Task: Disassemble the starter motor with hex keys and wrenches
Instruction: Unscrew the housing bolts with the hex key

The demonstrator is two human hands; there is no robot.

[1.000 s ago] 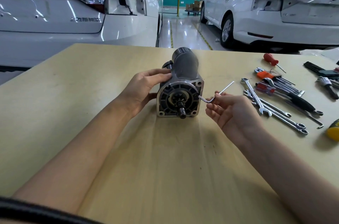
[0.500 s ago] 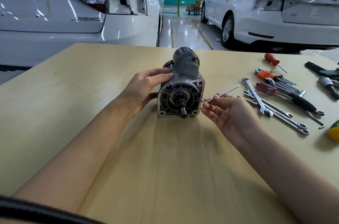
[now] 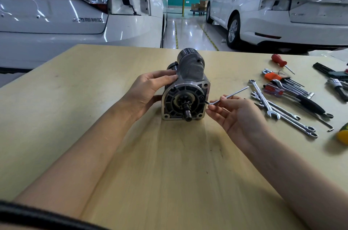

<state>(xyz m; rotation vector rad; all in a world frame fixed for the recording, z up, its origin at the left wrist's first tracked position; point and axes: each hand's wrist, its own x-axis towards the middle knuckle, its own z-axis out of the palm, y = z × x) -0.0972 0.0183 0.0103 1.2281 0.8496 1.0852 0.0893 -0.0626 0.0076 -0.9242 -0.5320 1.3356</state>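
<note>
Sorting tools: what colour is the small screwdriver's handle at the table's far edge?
Red screwdriver handle, head view.

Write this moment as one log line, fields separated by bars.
left hand steadies starter motor | right hand pinches hex key, short end at front-face screw | wrenches unused

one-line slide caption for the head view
Left hand steadies the starter motor on the table while the right hand sets a hex key at its front flange.

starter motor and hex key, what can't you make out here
Head view only:
- hex key tip: too small to tell if seated in the starter motor face.
- Motor's rear: hidden by its own body.
- Left hand thumb: behind the housing.
- Yellow object: cut off by the right edge.
</note>
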